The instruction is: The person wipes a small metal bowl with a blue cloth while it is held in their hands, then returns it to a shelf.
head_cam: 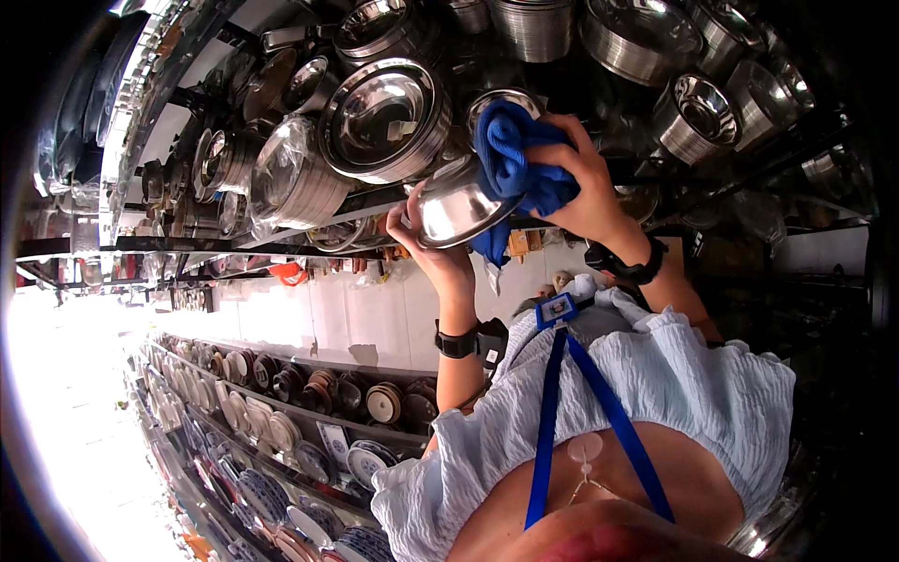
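Observation:
My left hand grips a shiny stainless steel bowl by its rim, fingers behind it and thumb at the edge. The bowl is tilted over the front edge of the shelf. A blue cloth is bunched in my right hand, pressed against the bowl's upper right side, and a loose end hangs below. The cloth hides part of the bowl. Just behind the cloth stands another steel bowl. Left of it, a stack of wide steel basins sits close to my left hand.
More stacked steel bowls and a cup-shaped stack crowd the shelf. A plastic-wrapped stack leans near the dark shelf edge. Across the pale tiled floor, racks hold patterned plates. A blue lanyard hangs at my chest.

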`<action>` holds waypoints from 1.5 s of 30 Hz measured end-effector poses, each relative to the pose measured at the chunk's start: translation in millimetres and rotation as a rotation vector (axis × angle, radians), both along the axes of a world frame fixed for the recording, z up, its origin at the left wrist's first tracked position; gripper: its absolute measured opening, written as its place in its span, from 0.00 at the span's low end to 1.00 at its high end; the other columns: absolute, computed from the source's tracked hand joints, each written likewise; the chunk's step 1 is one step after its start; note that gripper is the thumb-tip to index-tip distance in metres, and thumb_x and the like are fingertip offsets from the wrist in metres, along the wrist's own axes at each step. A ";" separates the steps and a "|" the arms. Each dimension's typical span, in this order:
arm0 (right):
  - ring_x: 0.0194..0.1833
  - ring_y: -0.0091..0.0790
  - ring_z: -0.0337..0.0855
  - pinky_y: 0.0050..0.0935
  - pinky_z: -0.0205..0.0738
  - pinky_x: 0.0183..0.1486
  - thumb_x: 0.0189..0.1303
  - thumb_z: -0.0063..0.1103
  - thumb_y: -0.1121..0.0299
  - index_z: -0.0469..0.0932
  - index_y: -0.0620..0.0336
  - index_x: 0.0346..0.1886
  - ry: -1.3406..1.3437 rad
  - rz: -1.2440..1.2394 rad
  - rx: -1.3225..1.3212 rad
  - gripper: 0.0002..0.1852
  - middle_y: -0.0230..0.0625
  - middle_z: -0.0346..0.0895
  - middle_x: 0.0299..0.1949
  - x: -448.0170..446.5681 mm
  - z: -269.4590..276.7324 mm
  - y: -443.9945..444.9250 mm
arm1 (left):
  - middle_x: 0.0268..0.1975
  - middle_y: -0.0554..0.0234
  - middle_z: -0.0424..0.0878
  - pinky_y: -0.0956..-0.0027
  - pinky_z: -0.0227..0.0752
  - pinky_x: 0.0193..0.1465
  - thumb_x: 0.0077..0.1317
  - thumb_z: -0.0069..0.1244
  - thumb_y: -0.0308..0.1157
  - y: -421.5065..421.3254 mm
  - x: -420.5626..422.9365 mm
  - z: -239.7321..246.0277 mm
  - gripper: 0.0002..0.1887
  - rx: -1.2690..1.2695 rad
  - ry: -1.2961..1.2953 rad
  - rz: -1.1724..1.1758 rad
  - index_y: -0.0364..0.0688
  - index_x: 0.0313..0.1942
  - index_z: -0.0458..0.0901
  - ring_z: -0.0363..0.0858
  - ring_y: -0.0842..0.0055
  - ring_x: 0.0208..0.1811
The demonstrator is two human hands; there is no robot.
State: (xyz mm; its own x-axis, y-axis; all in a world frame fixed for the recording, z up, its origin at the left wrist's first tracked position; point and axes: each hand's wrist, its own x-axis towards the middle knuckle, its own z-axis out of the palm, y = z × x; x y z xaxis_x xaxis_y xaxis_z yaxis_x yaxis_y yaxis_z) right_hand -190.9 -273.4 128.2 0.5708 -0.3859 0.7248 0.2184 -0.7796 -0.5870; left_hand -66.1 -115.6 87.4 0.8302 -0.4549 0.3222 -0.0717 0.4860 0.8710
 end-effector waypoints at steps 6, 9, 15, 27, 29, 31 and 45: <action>0.58 0.49 0.74 0.42 0.78 0.53 0.33 0.79 0.69 0.79 0.36 0.53 0.028 -0.068 -0.145 0.35 0.41 0.68 0.59 0.6 -4.4 8.8 | 0.72 0.55 0.58 0.53 0.59 0.71 0.65 0.42 0.64 -12.6 -7.3 -2.7 0.41 -0.231 0.239 -0.128 0.51 0.70 0.52 0.63 0.61 0.69; 0.60 0.48 0.73 0.41 0.78 0.53 0.34 0.78 0.69 0.80 0.34 0.53 0.055 -0.117 -0.165 0.34 0.40 0.69 0.58 -0.9 -6.2 11.7 | 0.73 0.53 0.56 0.48 0.53 0.74 0.64 0.43 0.63 -17.0 0.2 -8.0 0.44 -0.238 0.096 -0.083 0.51 0.73 0.49 0.58 0.57 0.72; 0.62 0.45 0.70 0.36 0.84 0.47 0.34 0.74 0.69 0.81 0.21 0.51 0.203 -0.043 -0.317 0.35 0.33 0.70 0.57 -8.8 -9.7 18.2 | 0.77 0.53 0.46 0.51 0.56 0.73 0.61 0.51 0.59 -11.5 1.5 15.8 0.53 0.028 -0.119 0.084 0.50 0.75 0.35 0.59 0.56 0.72; 0.61 0.41 0.71 0.34 0.82 0.52 0.47 0.67 0.65 0.83 0.22 0.46 0.020 -0.248 -0.493 0.22 0.26 0.72 0.56 -7.8 19.0 7.2 | 0.75 0.45 0.51 0.63 0.51 0.72 0.56 0.59 0.53 20.9 25.1 8.3 0.59 0.278 -0.291 -0.093 0.34 0.75 0.36 0.59 0.65 0.72; 0.62 0.39 0.71 0.34 0.81 0.54 0.47 0.66 0.64 0.83 0.22 0.46 0.036 -0.186 -0.556 0.21 0.26 0.72 0.56 -3.7 25.8 7.3 | 0.72 0.46 0.58 0.63 0.52 0.72 0.57 0.57 0.45 19.1 17.4 13.1 0.53 0.276 -0.141 -0.242 0.30 0.73 0.43 0.61 0.65 0.71; 0.62 0.37 0.70 0.36 0.77 0.59 0.46 0.65 0.64 0.84 0.23 0.46 0.075 -0.087 -0.649 0.22 0.24 0.73 0.55 3.0 24.7 8.4 | 0.66 0.48 0.66 0.64 0.55 0.70 0.58 0.53 0.42 28.4 14.7 1.5 0.45 0.336 -0.179 -0.298 0.29 0.70 0.53 0.65 0.66 0.67; 0.63 0.44 0.69 0.37 0.83 0.54 0.36 0.73 0.78 0.83 0.40 0.49 0.350 -0.201 -0.458 0.31 0.34 0.70 0.59 0.8 8.3 4.3 | 0.68 0.51 0.65 0.59 0.57 0.71 0.66 0.28 0.56 14.0 -5.0 31.7 0.39 -0.006 0.239 -0.238 0.35 0.68 0.61 0.64 0.63 0.69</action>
